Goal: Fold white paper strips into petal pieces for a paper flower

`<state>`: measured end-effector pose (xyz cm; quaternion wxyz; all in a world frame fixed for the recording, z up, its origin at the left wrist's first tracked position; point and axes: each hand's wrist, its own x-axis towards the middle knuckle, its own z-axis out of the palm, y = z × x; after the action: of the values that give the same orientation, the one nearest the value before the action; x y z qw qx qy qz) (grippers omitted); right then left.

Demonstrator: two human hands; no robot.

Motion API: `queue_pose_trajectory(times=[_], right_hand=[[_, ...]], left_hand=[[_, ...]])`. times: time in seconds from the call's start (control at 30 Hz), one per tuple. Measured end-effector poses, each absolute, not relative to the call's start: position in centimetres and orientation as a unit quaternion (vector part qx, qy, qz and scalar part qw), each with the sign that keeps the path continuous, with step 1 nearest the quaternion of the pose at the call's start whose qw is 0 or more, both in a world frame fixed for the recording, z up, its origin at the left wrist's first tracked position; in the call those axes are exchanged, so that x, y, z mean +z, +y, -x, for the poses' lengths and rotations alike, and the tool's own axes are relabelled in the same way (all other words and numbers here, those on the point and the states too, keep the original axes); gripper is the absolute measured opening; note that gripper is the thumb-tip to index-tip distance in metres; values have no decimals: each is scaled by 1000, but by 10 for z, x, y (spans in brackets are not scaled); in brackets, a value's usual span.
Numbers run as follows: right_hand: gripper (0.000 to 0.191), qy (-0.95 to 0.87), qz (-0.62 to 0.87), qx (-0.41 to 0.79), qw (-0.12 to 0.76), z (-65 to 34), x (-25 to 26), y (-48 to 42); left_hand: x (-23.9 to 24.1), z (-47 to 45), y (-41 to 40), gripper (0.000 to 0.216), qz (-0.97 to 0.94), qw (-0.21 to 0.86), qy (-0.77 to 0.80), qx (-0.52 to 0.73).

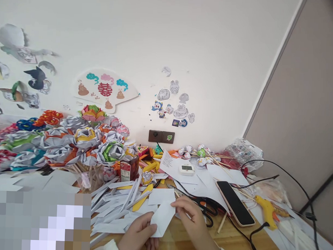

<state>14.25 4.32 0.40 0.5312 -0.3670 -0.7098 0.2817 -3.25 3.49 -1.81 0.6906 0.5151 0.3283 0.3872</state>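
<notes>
a folded piece of plain white paper with slanted edges (161, 220) is between the two hands, above a light brown wooden tabletop (247, 240). its lower left part sits in the left hand (138, 231), and its upper right corner meets the fingertips of the right hand (192, 220).

the left hand is grasping the paper, thumb laid flat on its upper face and the other fingers curled underneath. the right hand arches in from the right, wrist low and knuckles raised, with its forefinger bent down to the corner; i cannot tell whether it pinches the paper or only presses on it. both forearms come up from the bottom edge in white sleeves, angled towards each other.

just beyond the paper lies a flat white rectangular sheet (161, 196). a loose heap of narrow white paper strips (117, 209) spreads to the left of it. near the right hand, on its outer side, are black-handled scissors (206, 204), with a dark-screened phone in a pale pink case (234, 202) further right.
</notes>
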Motion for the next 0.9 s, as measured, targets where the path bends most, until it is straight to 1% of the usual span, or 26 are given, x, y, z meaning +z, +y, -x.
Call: queue_pose_trajectory(times=[0.1,0.2,0.33,0.5,0.8,0.9], right_hand=[[19,-707,375,287,527,-141,-1,47],[20,-702,384,304,517,-141,-6,49],[24,-712,404,261,511,-140,-9,50],[15,-728,404,211,511,-141,-11,49],[9,-758,368,235,484,-140,-3,46],[9,-760,371,242,476,-139,-1,45]], left_hand=[[-18,35,36,23,-501,705,322,384],[-18,35,41,28,-467,716,339,394],[-15,36,46,33,-401,720,365,433],[-10,38,45,36,-391,731,354,433],[-11,41,46,32,-375,742,353,429],[-12,41,47,32,-375,743,356,426]])
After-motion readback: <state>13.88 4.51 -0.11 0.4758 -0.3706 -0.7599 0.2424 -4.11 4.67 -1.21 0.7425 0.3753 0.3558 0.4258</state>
